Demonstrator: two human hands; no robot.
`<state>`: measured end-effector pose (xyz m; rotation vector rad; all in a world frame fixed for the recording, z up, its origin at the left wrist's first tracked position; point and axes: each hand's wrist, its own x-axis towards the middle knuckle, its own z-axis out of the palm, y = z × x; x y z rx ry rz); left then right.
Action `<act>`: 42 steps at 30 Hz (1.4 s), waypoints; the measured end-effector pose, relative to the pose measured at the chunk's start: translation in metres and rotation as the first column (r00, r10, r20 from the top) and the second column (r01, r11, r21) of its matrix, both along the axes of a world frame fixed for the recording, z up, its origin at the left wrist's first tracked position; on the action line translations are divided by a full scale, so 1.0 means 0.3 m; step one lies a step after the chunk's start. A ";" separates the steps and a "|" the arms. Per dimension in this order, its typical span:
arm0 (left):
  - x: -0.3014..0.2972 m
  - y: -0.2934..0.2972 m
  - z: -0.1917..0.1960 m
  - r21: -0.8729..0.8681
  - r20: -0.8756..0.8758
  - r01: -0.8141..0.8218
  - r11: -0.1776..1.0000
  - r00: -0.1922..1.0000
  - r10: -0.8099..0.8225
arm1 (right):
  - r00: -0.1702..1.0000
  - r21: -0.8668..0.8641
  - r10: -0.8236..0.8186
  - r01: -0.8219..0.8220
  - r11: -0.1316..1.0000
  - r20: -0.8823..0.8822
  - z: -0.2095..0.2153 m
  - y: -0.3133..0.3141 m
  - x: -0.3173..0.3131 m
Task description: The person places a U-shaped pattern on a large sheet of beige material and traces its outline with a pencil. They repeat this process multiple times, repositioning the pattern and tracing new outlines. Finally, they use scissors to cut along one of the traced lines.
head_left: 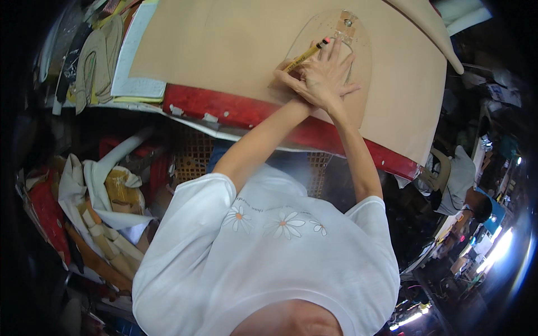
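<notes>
My left hand [340,63] lies palm down with its fingers spread on a clear arch-shaped plastic template [360,47]. A piece of tan tape [348,22] is stuck near the template's rounded far end. Crossing over my left wrist, my right hand [314,83] is closed on a yellow pencil [302,57]. The pencil slants along the template's left side, its pink eraser end up and to the right; the writing tip is hidden by the fingers. Under the template spreads a large smooth tan sheet [224,50]. My right hand covers part of my left.
A red strip [224,106] runs along the table's near edge. To the left lie a white paper pad [131,61] and grey-beige curved pieces [95,67]. Rolled and folded material [106,207] is heaped lower left. A tan roll edge [431,33] borders the sheet at the far right.
</notes>
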<state>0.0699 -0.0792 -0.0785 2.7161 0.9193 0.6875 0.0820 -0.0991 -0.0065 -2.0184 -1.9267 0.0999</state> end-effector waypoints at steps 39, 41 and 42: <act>-0.070 0.506 0.042 -0.775 0.219 0.162 0.611 0.976 0.019 | 0.913 0.216 -0.359 0.397 0.892 -0.196 -0.165 -0.604 0.076; -0.044 0.474 0.158 -0.843 0.316 0.254 0.475 0.947 0.053 | 0.812 0.195 -0.295 0.440 0.877 -0.504 -0.152 -0.619 0.110; -0.019 0.441 0.229 -0.768 0.454 0.401 0.499 0.891 -0.016 | 0.729 0.181 -0.250 0.456 0.871 -0.637 -0.141 -0.630 0.126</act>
